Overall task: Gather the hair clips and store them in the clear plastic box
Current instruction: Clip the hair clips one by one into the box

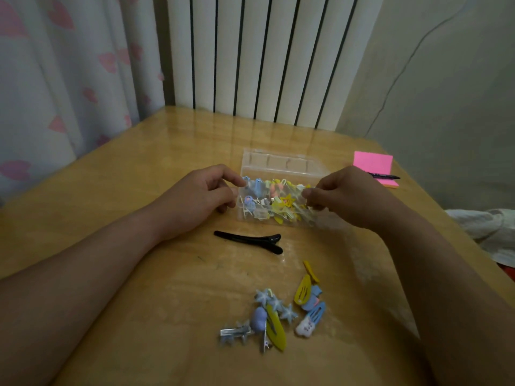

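Observation:
A clear plastic box point(281, 165) stands on the wooden table with its lid tipped back, holding several pastel hair clips. My left hand point(203, 190) pinches the box's left end and my right hand point(348, 196) pinches its right end. A long black clip point(250, 240) lies just in front of the box. Nearer to me is a loose pile of clips: star-shaped ones point(273, 302), a yellow oval clip point(277, 330), another yellow one point(303, 288), a blue and white clip point(310, 320) and a metal star clip point(235, 331).
A pink sticky-note pad point(373, 162) with a dark pen point(384, 176) on it lies at the table's far right. White cloth point(490, 227) sits past the right edge. A radiator point(264, 59) and a curtain point(61, 79) stand behind the table.

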`<action>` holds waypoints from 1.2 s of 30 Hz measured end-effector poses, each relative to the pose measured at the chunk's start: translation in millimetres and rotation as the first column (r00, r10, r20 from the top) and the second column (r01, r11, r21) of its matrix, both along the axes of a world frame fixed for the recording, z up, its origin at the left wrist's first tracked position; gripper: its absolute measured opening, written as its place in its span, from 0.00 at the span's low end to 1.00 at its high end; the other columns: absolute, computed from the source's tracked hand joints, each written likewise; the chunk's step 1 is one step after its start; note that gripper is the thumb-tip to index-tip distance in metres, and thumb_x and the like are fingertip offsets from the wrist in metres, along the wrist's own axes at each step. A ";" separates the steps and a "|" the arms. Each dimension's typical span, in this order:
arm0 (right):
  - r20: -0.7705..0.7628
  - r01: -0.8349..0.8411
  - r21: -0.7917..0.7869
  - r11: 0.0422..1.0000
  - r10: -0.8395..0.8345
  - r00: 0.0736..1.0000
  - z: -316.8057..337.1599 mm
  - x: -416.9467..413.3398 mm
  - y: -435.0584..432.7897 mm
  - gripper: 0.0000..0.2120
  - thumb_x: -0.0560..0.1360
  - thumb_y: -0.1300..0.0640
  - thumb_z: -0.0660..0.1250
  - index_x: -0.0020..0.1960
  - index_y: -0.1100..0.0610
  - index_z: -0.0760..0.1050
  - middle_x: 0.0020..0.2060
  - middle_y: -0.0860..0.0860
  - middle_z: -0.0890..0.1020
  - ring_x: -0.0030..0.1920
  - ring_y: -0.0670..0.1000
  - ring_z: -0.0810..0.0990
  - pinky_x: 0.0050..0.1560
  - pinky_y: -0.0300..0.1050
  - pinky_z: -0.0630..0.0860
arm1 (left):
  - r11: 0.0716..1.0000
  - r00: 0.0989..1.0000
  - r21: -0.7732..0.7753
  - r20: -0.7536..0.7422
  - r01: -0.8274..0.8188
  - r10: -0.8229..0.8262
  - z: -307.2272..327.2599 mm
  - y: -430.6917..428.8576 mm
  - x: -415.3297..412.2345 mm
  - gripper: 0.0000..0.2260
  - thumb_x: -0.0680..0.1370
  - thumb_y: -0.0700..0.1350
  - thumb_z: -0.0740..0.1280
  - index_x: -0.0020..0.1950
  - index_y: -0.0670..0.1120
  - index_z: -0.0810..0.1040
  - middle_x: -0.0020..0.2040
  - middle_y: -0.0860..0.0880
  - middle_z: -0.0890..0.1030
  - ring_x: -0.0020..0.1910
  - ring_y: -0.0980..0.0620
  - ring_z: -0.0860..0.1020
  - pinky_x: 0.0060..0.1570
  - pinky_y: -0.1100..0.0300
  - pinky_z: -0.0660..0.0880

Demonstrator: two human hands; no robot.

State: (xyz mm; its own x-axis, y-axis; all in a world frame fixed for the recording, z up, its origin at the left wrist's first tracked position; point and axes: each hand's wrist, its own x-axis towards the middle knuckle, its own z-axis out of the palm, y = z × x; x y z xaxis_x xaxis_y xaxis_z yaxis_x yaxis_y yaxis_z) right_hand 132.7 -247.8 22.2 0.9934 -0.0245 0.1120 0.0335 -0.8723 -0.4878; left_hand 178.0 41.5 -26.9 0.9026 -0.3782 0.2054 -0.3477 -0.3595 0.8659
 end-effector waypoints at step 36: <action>-0.596 -0.469 -0.530 0.706 0.083 0.799 26.2 -46.9 60.7 0.11 0.83 0.55 0.66 0.61 0.58 0.81 0.52 0.55 0.87 0.37 0.50 0.83 0.27 0.39 0.73 | 1.000 1.000 -0.007 -0.002 0.010 -0.010 0.8 -0.2 -1.2 0.09 0.83 0.39 0.68 0.60 0.49 0.83 0.41 0.47 0.84 0.39 0.56 0.80 0.44 0.69 0.77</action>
